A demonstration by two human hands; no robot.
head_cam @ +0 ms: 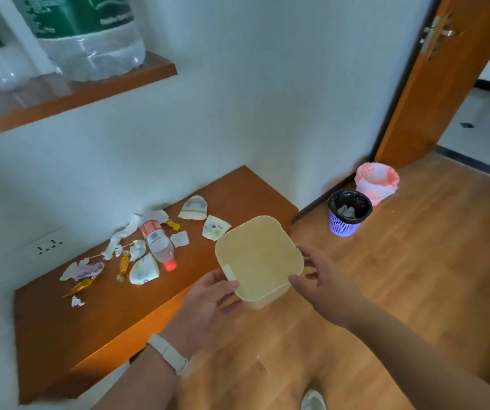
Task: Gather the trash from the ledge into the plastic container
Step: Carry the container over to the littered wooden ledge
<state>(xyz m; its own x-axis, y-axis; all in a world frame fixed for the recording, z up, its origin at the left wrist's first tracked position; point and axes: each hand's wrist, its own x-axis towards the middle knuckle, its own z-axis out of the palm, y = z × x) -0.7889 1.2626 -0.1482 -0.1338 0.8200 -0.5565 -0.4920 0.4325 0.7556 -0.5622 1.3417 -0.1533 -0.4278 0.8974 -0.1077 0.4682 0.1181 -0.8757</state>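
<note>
**Container up in both hands, trash all on the ledge**

Head view: the container (pixel 260 258) is in the air over the ledge's (pixel 60 335) front right edge, top tilted toward us, one corner pointing at the wall. A cream lid covers it, so I cannot tell what is inside. The left hand (pixel 208 297) grips the near left corner, thumb on the lid rim and fingers curled beneath. The right hand (pixel 323 276) holds the right side, thumb and forefinger curved round that edge. There is a pale wristband (pixel 168 353) on the left wrist.

On the ledge, left of the container, lies the trash. A bottle (pixel 158 242) is on its side, long axis running from the wall out toward the front edge, red cap at the near end. Round it are torn cup pieces (pixel 144 270), a twisted tissue (pixel 121 235) and gold wrappers (pixel 124 264).

On the floor to the right, a purple bin (pixel 348 213) with a black liner holds pale scraps. Just behind it stands a pink-and-white bagged bin (pixel 376 182), contents out of sight.
</note>
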